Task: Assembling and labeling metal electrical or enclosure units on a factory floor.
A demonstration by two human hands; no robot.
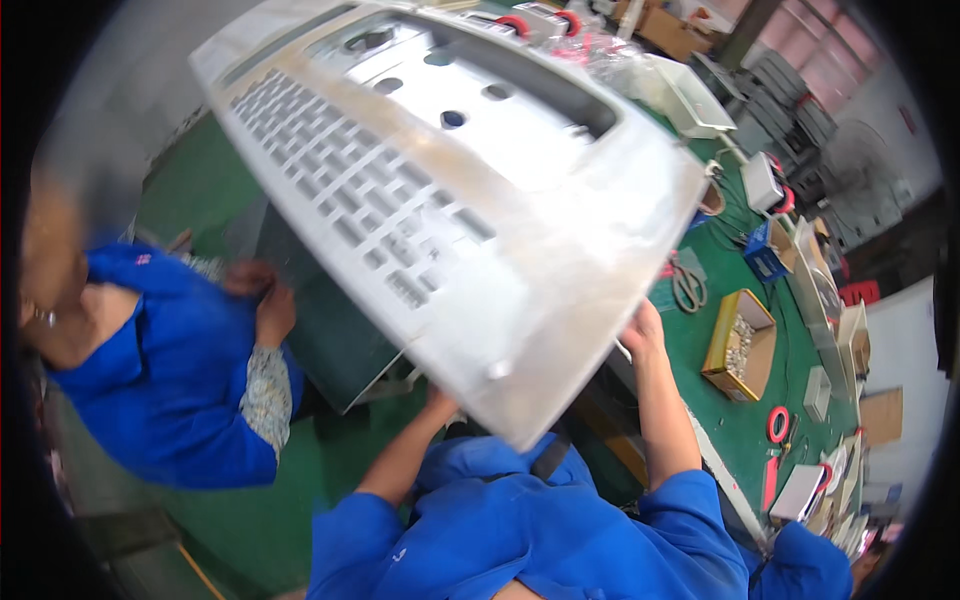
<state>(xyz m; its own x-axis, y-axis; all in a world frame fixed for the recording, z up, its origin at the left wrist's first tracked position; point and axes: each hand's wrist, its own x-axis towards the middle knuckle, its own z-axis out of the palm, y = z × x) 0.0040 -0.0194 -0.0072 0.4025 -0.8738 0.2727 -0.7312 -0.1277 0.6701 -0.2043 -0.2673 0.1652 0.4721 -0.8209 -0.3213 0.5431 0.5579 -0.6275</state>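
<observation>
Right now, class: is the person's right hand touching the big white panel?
Touching. The head view shows the right hand gripping the lower edge of the white panel, fingers pressed against it with no gap, above the green table.

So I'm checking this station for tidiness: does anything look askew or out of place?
The large white vented panel is lifted and tilted, held by the left hand underneath and the right hand at its edge. Scissors lie loose on the green bench. No damage visible.
</observation>
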